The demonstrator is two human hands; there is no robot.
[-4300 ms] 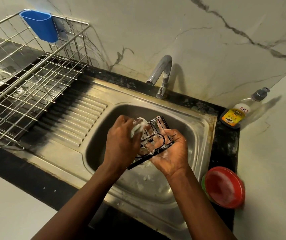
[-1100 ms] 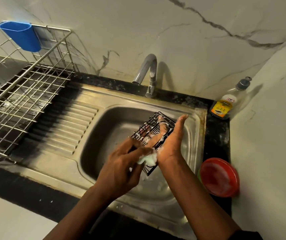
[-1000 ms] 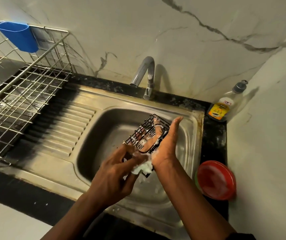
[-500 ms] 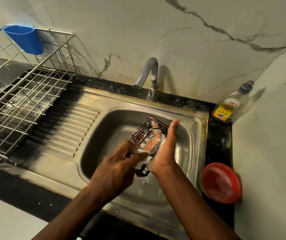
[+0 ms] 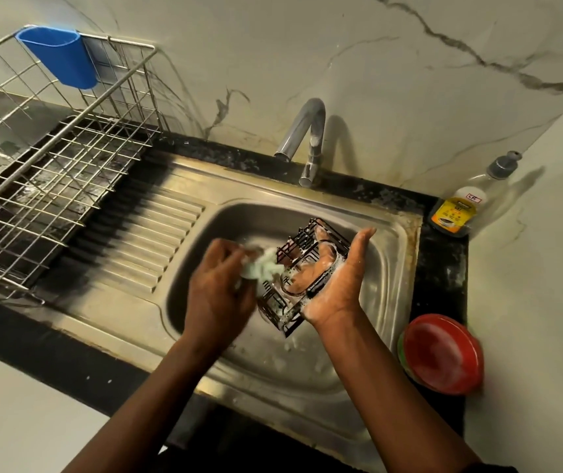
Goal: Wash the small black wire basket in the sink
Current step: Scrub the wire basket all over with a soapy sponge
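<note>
Two hands: above the sink point(image 5: 273, 367) basin.
Left hand point(image 5: 218, 295): fingers curled round one foamy scrub pad point(image 5: 261, 268), touching the basket's left side.
Right hand point(image 5: 338, 285): fingers inside one tilted small black wire basket point(image 5: 302, 249), thumb outside, gripping its right wall.
Right counter: one soap bottle point(image 5: 457, 209), one red bowl point(image 5: 442, 353).

The sink bowl point(image 5: 228, 227) lies in the middle of the counter point(image 5: 440, 268), and the draining board point(image 5: 157, 240) joins it on the left. Further left stands the dish rack point(image 5: 51, 186), with a cup point(image 5: 58, 59) hanging on its back rim. The tap point(image 5: 307, 131) stands behind the bowl, before the wall point(image 5: 375, 80). The soap bottle point(image 5: 460, 206) is in the back right corner. The round tub point(image 5: 443, 353) sits right of the bowl, nearer the front. Over the bowl, the right hand point(image 5: 338, 281) holds the wire basket point(image 5: 298, 242). The left hand point(image 5: 218, 295) holds a sponge point(image 5: 263, 268) against the basket's left side.
</note>
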